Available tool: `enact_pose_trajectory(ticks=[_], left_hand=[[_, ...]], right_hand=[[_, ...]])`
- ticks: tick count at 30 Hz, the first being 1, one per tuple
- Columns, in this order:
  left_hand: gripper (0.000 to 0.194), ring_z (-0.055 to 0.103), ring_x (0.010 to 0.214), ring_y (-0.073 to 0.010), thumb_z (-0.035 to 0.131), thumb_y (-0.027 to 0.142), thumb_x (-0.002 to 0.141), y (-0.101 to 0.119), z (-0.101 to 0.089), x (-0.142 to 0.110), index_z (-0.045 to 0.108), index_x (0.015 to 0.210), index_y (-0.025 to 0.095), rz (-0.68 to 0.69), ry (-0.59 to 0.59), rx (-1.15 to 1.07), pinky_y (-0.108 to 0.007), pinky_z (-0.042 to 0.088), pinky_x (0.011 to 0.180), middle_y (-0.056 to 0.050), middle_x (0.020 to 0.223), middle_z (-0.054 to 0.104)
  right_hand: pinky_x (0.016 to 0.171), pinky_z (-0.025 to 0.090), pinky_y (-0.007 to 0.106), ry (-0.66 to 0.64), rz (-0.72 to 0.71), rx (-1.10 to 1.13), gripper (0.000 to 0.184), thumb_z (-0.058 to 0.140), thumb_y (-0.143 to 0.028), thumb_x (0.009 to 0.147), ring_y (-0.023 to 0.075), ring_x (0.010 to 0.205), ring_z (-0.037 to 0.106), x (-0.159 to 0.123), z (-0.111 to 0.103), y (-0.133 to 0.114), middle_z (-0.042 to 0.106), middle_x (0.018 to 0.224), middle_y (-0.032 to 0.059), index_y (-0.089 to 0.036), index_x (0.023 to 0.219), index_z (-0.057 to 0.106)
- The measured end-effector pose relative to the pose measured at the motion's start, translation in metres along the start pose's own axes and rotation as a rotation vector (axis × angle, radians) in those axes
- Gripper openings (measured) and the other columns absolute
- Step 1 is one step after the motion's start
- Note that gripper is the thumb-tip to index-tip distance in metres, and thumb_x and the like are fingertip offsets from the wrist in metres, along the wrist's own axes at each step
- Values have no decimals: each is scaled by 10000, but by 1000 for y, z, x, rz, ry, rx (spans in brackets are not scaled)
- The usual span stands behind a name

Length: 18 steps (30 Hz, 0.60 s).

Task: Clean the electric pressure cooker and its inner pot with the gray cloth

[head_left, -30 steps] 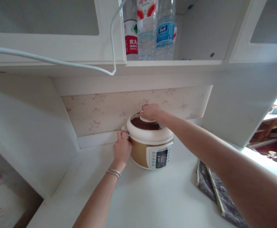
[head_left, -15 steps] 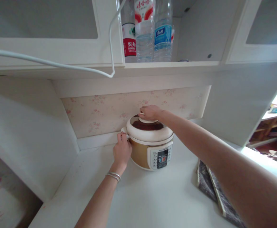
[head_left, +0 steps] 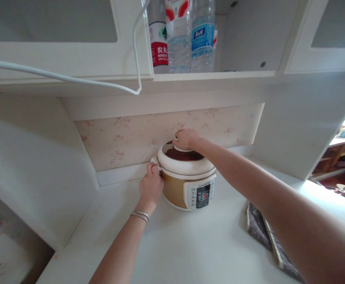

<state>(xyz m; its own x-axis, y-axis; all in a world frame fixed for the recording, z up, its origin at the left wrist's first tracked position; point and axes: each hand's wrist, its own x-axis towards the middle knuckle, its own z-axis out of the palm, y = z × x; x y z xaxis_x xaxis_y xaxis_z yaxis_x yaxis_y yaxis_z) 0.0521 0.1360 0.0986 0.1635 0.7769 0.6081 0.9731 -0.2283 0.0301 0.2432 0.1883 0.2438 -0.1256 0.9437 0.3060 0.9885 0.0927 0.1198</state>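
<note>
Right hand (head_left: 186,139): closed, fingers curled round the lid knob (head_left: 182,149), most of which it covered; its forearm came in from the lower right.

Left hand (head_left: 151,183): fingers bent tightly over the side handle (head_left: 154,160), the grip partly hidden by the hand itself. Silver bracelet (head_left: 141,215), in two bands, was worn at the left wrist.

Lid (head_left: 187,167): round, cream rim with a dark brown centre; it sat on top of the cooker, level with the rim all round as far as could be seen.

Cooker (head_left: 172,189): one, electric, gold body with cream trim; it stood upright on the counter (head_left: 172,244), near the rear wall and between the two forearms. Control panel (head_left: 200,195): white, with a dark display, set on the front and turned slightly right.

Folded cloth (head_left: 259,227): grey-brown, pale edging; it lay on the counter at the right, partly behind the right forearm.

Wall panel (head_left: 131,138): pink floral pattern on cream, behind the cooker.

Upper cabinet (head_left: 214,77): white; its open section held a row of clear plastic bottles (head_left: 178,51), labelled in red and blue.

Cable (head_left: 57,77): white, hung loosely before the cabinet at the upper left.
</note>
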Motion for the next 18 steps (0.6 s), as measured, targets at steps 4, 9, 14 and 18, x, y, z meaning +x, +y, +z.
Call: enact_pose_trajectory(ticks=[4,9,14,18], left_hand=[[331,675,713,-195,386,176,912,4,-1,-2,451,1235,148,-6,1,-10,-296,492,539,-167,1278,496],[318,670,698,-189,369,177,913,9,-2,-3,469,1213,146,-44,-8,-22,-282,482,531,-156,1236,520],[328,674,711,-198,350,189,921,7,-2,-1,468,1224,140,-33,-17,-12,-291,496,543,-165,1250,507],[327,674,715,-195,357,179,917,3,-1,0,476,1220,145,-20,-17,21,-292,504,546,-164,1243,508]], right_hand=[[886,460,429,19,-29,-22,481,387,-418,878,333,1085,585,5,2,1,635,1184,193,-127,1136,670],[817,488,437,-19,64,-19,490,363,-359,890,330,1016,625,16,12,-7,643,1135,246,-75,1161,656],[824,481,429,-27,52,-29,491,366,-371,899,335,1023,621,18,15,-5,633,1147,256,-64,1149,655],[870,455,404,-38,-60,-34,481,407,-418,890,323,1066,595,12,8,3,636,1161,222,-91,1142,653]])
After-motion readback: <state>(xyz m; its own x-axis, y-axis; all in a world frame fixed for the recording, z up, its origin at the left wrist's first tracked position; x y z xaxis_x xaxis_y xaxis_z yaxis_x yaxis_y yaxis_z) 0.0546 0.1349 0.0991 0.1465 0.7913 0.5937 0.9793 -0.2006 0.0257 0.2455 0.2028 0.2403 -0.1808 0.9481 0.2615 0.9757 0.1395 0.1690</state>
